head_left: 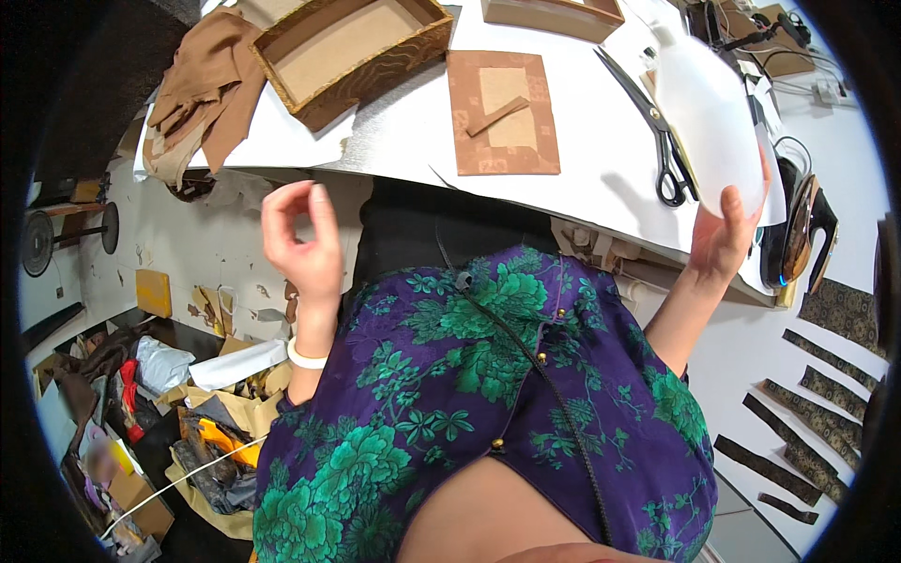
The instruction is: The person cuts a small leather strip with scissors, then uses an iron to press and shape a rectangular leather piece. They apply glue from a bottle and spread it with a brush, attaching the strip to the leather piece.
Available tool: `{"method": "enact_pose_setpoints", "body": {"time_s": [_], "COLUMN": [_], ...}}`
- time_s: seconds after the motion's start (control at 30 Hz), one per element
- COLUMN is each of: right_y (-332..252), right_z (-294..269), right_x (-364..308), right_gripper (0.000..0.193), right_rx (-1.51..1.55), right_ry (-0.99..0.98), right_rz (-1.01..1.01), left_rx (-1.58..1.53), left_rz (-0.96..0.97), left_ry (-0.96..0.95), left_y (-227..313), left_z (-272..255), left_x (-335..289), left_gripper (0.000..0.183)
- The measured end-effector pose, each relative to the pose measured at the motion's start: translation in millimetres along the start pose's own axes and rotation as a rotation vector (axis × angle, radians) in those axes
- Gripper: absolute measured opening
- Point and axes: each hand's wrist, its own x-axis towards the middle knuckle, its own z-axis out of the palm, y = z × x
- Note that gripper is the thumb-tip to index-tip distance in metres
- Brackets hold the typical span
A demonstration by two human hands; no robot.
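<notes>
My right hand (727, 230) grips the bottom end of a translucent white plastic bottle (709, 117), tilted with its narrow neck pointing away from me. My left hand (302, 242) is raised in front of the table's near edge, its thumb and fingertips pinched into a ring; anything between the tips is too small to make out. Beside the bottle lie black-handled scissors (655, 122), blades pointing away. Between my hands, farther back, a flat brown fabric-edged panel (469, 94) rests on the white table (591, 141). A folded brown strip (497, 116) lies across the panel's paler middle.
An open patterned box (352, 80) stands at the far left, beside crumpled brown cloth (208, 89). Another box (554, 17) sits at the back. An iron (800, 225) is at the right edge; dark patterned strips (798, 441) lie below it. Bags and scraps (216, 441) fill the lower left.
</notes>
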Motion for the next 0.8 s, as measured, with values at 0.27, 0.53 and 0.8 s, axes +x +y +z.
{"method": "enact_pose_setpoints", "body": {"time_s": [0.27,0.53,0.8], "right_y": [21.2,39.2,65.5], "right_z": [12.3,32.0,41.5], "right_x": [36.3,51.0,48.6], "right_gripper": [0.079,0.093,0.093], "right_rx": [0.439,0.747,1.24], "right_ry": [0.173,0.117,-0.218], "right_rz": [0.078,0.221,0.538], "left_rx": [-0.005,0.066,-0.006], "left_rz": [0.267,0.287,0.272], "left_ry": [-0.51,-0.485,-0.501], "left_y": [80.2,61.8,63.2], "left_z": [86.4,106.3,102.3], "left_x": [43.9,37.1,33.2], "left_gripper": [0.027,0.014,0.019]}}
